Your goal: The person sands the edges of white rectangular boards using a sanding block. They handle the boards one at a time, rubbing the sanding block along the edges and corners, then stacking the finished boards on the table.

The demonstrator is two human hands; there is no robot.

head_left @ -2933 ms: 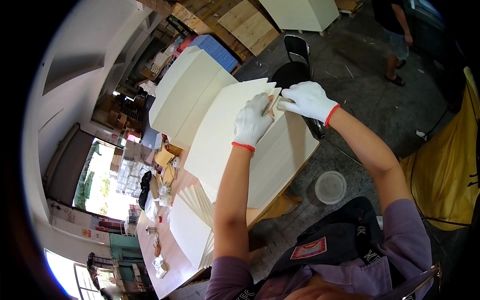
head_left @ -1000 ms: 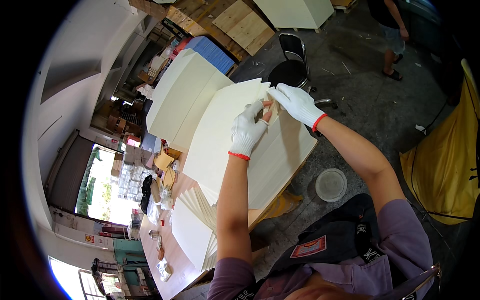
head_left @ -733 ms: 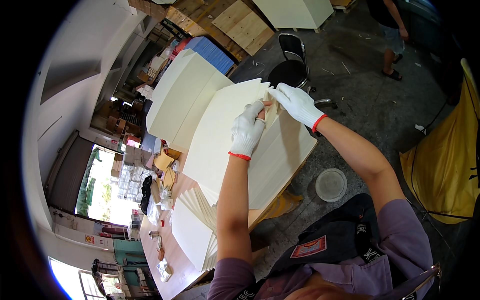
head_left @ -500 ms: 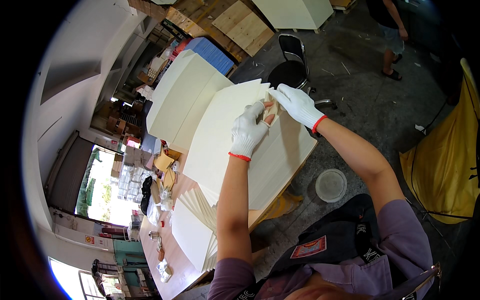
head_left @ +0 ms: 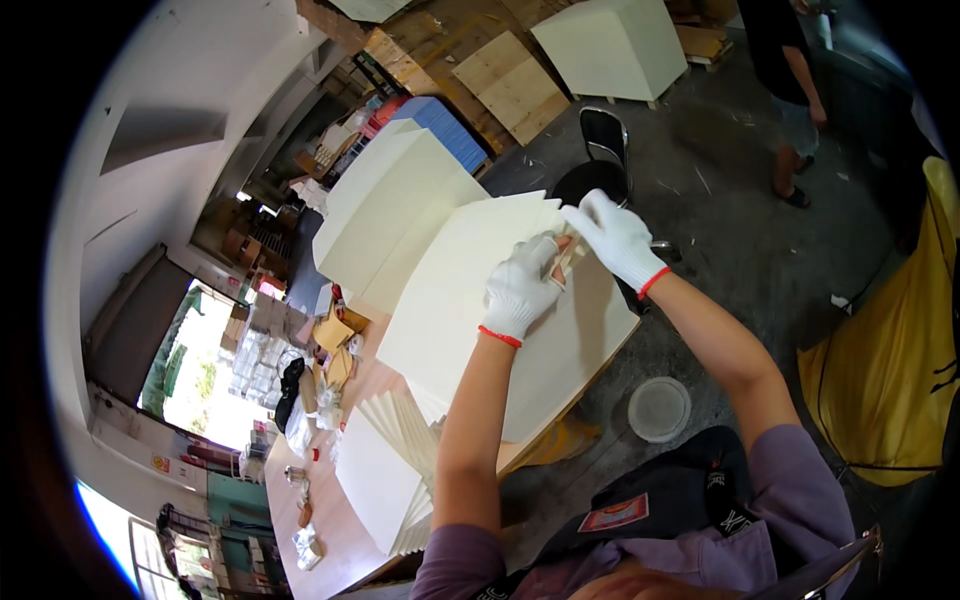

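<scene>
Large cream sheets of board lie stacked on the table, their far right corners slightly fanned. My left hand, in a white knitted glove with bare thumb and fingertip, closes on the sheet edges near that corner. Facing it, my right hand in a white glove has its fingers bent at the corner of the sheets; its fingertips are partly hidden. A fanned pile of cream sheets rests nearer me on the table, left of my forearm.
Behind the sheets rises a tall cream stack. The wooden table holds bags and small items at left. A black chair, a round pale lid or bucket and a yellow sheet are around. A person stands far right.
The whole view has shifted, so the table sits slightly lower and to the right. Both hands stay at the sheet corner; my right fingers are more bent. The person at far right has changed stance.
</scene>
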